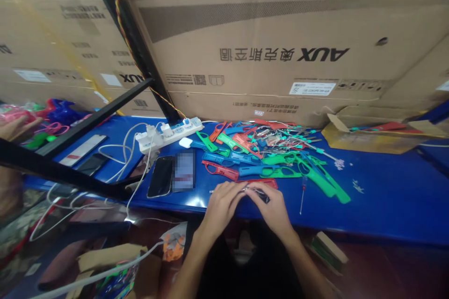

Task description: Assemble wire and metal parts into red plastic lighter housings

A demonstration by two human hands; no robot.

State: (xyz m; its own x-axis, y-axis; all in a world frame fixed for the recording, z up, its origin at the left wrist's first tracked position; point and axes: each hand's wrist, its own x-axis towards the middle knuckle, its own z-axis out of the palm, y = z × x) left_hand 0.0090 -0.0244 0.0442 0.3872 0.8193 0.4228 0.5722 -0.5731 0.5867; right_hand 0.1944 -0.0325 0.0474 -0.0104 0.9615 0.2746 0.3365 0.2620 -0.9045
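Observation:
My left hand [224, 200] is closed around a slim part with a metal tube, whose tip pokes out at the left of the fingers. My right hand [269, 202] meets it fingertip to fingertip, closed on the same slim part; a dark piece with thin wires shows under its fingers. Most of the part is hidden. Just beyond the hands lies a red plastic lighter casing [257, 182]. Green, blue and red lighter casings [245, 158] are heaped behind it, with wired metal-tube inserts [286, 138] among them. A small screwdriver [303, 194] lies right of my right hand.
Two phones [160, 176] and a power strip [171, 134] with white cables lie to the left. An open carton [379, 138] stands at the back right. A black metal frame [80, 182] crosses the left side. Another person's hand [17, 128] is at the far left.

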